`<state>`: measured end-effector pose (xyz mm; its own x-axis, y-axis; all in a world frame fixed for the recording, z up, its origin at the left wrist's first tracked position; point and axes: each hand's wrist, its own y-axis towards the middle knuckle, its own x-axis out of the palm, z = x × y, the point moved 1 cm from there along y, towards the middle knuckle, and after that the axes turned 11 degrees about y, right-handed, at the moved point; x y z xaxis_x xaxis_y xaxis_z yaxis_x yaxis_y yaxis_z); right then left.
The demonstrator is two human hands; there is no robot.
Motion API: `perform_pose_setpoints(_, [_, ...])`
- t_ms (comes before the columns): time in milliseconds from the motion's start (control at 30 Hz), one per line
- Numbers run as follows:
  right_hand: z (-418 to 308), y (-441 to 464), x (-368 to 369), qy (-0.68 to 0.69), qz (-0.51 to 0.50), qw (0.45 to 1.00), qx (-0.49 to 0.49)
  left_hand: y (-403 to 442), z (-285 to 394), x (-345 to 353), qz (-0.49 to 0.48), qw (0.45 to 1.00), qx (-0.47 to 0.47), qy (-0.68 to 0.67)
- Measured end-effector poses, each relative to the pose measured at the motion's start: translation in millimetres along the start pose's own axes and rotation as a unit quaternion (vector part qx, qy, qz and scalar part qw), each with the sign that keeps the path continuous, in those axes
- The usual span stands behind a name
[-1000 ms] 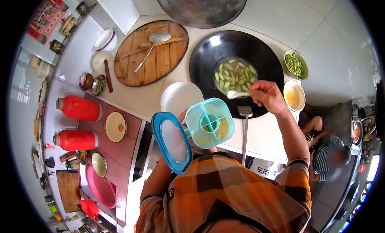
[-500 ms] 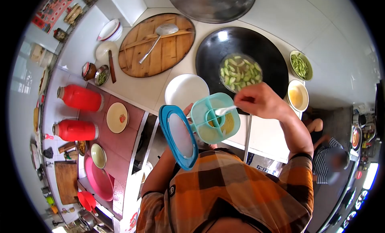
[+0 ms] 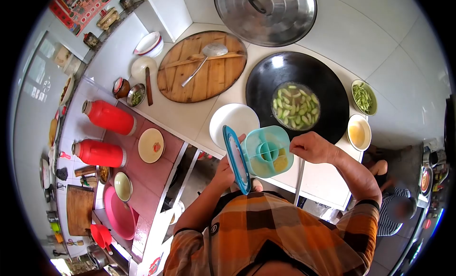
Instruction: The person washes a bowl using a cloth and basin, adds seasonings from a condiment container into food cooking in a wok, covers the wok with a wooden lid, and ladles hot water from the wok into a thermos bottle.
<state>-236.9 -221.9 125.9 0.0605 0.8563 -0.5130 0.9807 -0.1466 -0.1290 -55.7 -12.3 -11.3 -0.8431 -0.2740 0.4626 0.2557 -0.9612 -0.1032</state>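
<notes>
My left hand (image 3: 225, 172) is closed around a turquoise seasoning box (image 3: 259, 166), its thumb and fingers partly hidden by the box and the open blue-rimmed lid (image 3: 237, 159). Yellowish grains lie in one compartment. At the box's right edge is my right hand (image 3: 311, 148), its fingers pinched together; what they hold is hidden, and no spoon shows now. Beyond my hands sits a black wok (image 3: 266, 74) containing liquid and green vegetable pieces (image 3: 297, 106). A white bowl (image 3: 228, 117) stands just left of the wok, behind the box.
A metal ladle (image 3: 209, 53) rests on a round wooden lid (image 3: 178, 86). Behind the wok leans a metal lid (image 3: 285, 19). Bowls of green strips (image 3: 363, 98) and yellow liquid (image 3: 357, 132) stand at right. Red thermos flasks (image 3: 107, 117) are left. Another person (image 3: 392, 209) sits at lower right.
My right hand has moved slightly right and down; the white spoon it held over the box no longer shows. The box has shifted right and its lid appears more edge-on. The view has tilted upward.
</notes>
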Motion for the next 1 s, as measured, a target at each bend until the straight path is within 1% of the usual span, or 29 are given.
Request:
perform_pose_setpoints(67, [4,-1,1,0.021,-0.003,1.0,0.006,1,6,8,0.013,0.999,0.008,0.034])
perform_pose_setpoints(100, [9,-1,5,0.016,0.007,1.0,-0.014,1,7,10,0.018,0.994,0.027,0.106])
perform_pose_setpoints(133, [16,-1,12,0.013,0.017,0.999,-0.03,1,8,11,0.012,0.993,0.032,0.117])
perform_pose_setpoints(200, [26,0,18,0.007,0.008,1.0,-0.029,2,10,14,0.001,0.989,0.042,0.139])
perform_pose_setpoints(233, [28,-1,16,0.022,0.006,1.0,-0.004,7,5,13,0.003,0.997,0.016,0.079])
perform_pose_setpoints(267, [28,-1,13,0.035,0.005,0.999,0.019,7,5,11,0.005,0.999,-0.003,0.048])
perform_pose_setpoints(300, [28,-1,11,0.031,0.002,0.999,0.045,7,6,8,0.004,0.999,-0.015,0.044])
perform_pose_setpoints(367, [28,-2,7,0.043,-0.006,0.997,0.064,9,12,11,0.005,0.999,-0.03,0.038])
perform_pose_setpoints(433, [27,-2,2,0.053,-0.01,0.995,0.084,12,16,13,0.004,0.998,-0.022,0.054])
perform_pose_setpoints(533, [33,-4,-4,0.077,0.002,0.994,0.084,14,28,23,0.001,0.997,-0.032,0.074])
perform_pose_setpoints(667, [40,-6,-15,0.132,0.004,0.983,0.126,19,46,42,-0.019,0.997,-0.03,0.062])
perform_pose_setpoints(767, [54,-9,-19,0.24,-0.002,0.955,0.177,21,45,44,-0.018,0.999,-0.033,0.032])
perform_pose_setpoints(867, [64,-15,-27,0.32,0.018,0.929,0.188,24,40,42,0.002,0.998,-0.047,-0.044])
perform_pose_setpoints(900, [74,-18,-29,0.391,0.032,0.902,0.181,26,39,41,0.012,0.996,-0.054,-0.074])
perform_pose_setpoints(967, [82,-23,-45,0.43,0.106,0.878,0.179,26,40,42,0.019,0.996,-0.048,-0.076])
perform_pose_setpoints(1000, [87,-24,-53,0.451,0.141,0.863,0.177,25,41,45,0.014,0.998,-0.032,-0.047])
